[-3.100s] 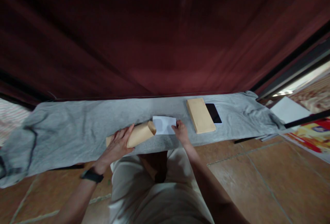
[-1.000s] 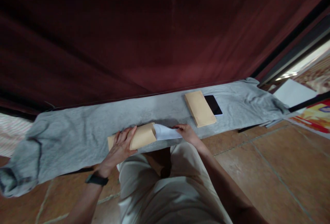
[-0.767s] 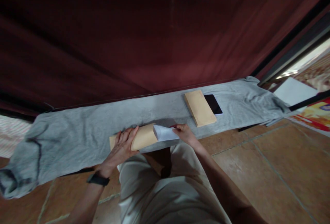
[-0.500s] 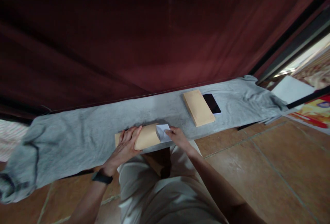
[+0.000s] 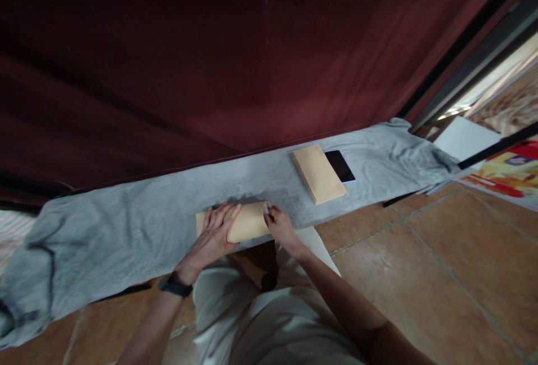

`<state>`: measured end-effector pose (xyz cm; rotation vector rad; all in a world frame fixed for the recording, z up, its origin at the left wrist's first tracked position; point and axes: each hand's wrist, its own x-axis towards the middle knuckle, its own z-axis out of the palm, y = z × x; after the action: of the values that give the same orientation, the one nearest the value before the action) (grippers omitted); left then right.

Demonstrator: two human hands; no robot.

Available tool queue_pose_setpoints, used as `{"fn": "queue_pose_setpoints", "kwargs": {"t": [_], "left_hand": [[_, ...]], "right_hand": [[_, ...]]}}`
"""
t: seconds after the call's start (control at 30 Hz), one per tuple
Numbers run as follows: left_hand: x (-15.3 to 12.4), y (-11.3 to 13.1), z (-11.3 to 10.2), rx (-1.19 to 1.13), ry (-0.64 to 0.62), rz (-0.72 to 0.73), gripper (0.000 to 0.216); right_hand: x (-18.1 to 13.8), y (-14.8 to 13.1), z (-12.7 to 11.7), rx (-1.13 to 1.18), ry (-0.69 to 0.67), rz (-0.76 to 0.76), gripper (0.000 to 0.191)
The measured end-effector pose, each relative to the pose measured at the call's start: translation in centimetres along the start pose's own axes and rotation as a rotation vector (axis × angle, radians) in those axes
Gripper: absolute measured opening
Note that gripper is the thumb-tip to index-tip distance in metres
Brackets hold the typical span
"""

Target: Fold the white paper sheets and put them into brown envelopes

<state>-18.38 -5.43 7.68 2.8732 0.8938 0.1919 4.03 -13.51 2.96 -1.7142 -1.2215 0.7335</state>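
Note:
A tan paper envelope (image 5: 249, 222) lies along the near edge of the grey cloth, its mouth facing right. My left hand (image 5: 215, 234) lies across its left part, fingers over the top and thumb on the near side, gripping it. At the mouth, my right hand (image 5: 279, 225) is closed on a white folded paper (image 5: 266, 208). Only a small corner of this paper shows; most of it is inside the envelope or behind my fingers.
The grey cloth (image 5: 138, 213) covers a narrow bench below a dark red curtain (image 5: 252, 73). To the right lie a stack of tan envelopes (image 5: 318, 174) and a dark phone (image 5: 341, 166), side by side. A white box-like thing (image 5: 466, 139) and a bright printed package (image 5: 510, 174) stand farther right.
My right hand has moved left up to the envelope's mouth, and the white paper has slid almost wholly into it. My left hand keeps its grip on the envelope.

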Motion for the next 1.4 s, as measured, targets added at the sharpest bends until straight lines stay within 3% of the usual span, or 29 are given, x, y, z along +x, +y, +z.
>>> {"fn": "queue_pose_setpoints", "kwargs": {"t": [0.17, 0.33, 0.5, 0.63, 0.73, 0.83, 0.9, 0.97, 1.03, 1.07, 1.13, 1.2, 1.3, 1.4], "left_hand": [[0.6, 0.1, -0.5, -0.006, 0.014, 0.0, 0.1], [1.2, 0.1, -1.1, 0.009, 0.024, 0.036, 0.098], [2.1, -0.3, -1.3, 0.033, 0.02, 0.08, 0.095], [3.0, -0.7, -1.4, 0.036, 0.023, 0.078, 0.095], [3.2, -0.7, -1.3, -0.039, 0.068, -0.012, 0.097], [2.8, 0.2, -0.2, -0.274, 0.222, -0.211, 0.103], [2.3, 1.6, 1.2, -0.546, 0.388, -0.438, 0.104], [1.8, 3.5, 2.6, -0.892, 0.549, -0.732, 0.09], [1.7, 5.5, 3.7, -1.302, 0.547, -0.935, 0.071], [1.9, 6.5, 4.0, -1.503, 0.489, -0.986, 0.062], [2.8, 8.2, 4.3, -1.79, 0.398, -1.035, 0.044], [4.1, 9.6, 4.4, -1.926, 0.397, -1.043, 0.035], [6.0, 10.8, 4.3, -1.966, 0.444, -0.983, 0.039], [6.9, 10.8, 4.4, -1.837, 0.444, -0.94, 0.043]], "right_hand": [[-0.5, -0.3, -0.7, 0.147, 0.109, 0.016, 0.021], [0.1, 0.1, -1.3, 0.396, 0.123, 0.131, 0.047], [1.4, 0.9, -1.6, 0.533, 0.007, 0.215, 0.005], [2.3, 1.0, -1.4, 0.581, 0.046, 0.234, 0.007], [2.9, 0.8, -1.2, 0.62, 0.095, 0.243, 0.008], [3.4, 0.7, -1.0, 0.662, 0.166, 0.26, 0.011], [3.7, 0.7, -0.7, 0.69, 0.218, 0.275, 0.013], [3.9, 0.7, -0.3, 0.717, 0.264, 0.29, 0.013], [3.9, 0.6, 0.1, 0.743, 0.295, 0.303, 0.013], [3.9, 0.5, 0.4, 0.757, 0.304, 0.308, 0.013], [3.6, 0.3, 0.8, 0.781, 0.317, 0.315, 0.015], [3.3, 0.1, 1.2, 0.8, 0.327, 0.322, 0.016], [2.7, -0.2, 1.4, 0.827, 0.338, 0.331, 0.018], [2.3, -0.5, 1.3, 0.857, 0.331, 0.329, 0.021]]}}
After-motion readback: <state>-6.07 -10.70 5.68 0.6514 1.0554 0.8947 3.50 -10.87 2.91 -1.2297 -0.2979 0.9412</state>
